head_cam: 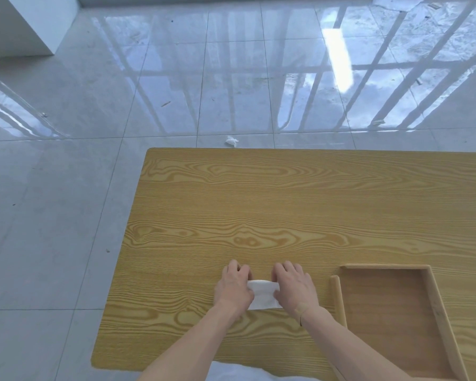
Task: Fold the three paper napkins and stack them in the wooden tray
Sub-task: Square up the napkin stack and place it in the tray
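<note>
white paper napkin [263,294] long axis left-right | left hand [232,284], right hand [293,285] fingers pressing its ends | empty wooden tray [426,292] right of napkin, right hand nearer

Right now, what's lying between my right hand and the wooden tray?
Nothing: in the head view only bare table separates the right hand, pressing the white napkin, from the wooden tray, which holds no napkins yet.
</note>
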A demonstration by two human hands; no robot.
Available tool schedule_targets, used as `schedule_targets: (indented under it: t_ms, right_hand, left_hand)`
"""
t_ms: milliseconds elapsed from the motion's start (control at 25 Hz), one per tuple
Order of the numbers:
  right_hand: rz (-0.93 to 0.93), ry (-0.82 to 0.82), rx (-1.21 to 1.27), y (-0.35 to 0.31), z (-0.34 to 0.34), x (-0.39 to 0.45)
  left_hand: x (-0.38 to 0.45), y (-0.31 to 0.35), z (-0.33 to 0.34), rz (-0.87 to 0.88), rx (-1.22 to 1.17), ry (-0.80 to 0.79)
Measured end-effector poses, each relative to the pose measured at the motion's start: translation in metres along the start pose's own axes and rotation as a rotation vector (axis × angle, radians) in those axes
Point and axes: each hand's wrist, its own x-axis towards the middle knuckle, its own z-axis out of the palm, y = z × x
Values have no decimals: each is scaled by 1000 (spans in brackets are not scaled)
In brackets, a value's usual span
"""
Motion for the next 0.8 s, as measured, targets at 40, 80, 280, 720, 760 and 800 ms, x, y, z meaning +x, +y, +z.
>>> schedule_targets:
  t_ms: [40, 80, 280, 720, 760, 800]
  right_hand:
    - [-7, -4, 33, 1, 1, -3]
    - [-10, -7, 75, 3, 2, -5]
    - [-53, 77, 245, 12, 3, -25]
    - [31, 203, 306, 2, 23, -38]
    - [41, 216, 314, 1, 23, -38]
    - [37, 238, 319, -1, 24, -38]
  left_hand:
    - [-1, 0, -1, 6, -22, -8]
    - [-3, -1, -2, 16, -53, -16]
    - [-18, -16, -6, 197, -153, 104]
    - [-24, -32, 2, 189, -136, 140]
    - [-24, -31, 2, 189, -146, 141]
    - [-24, -31, 1, 196, -155, 149]
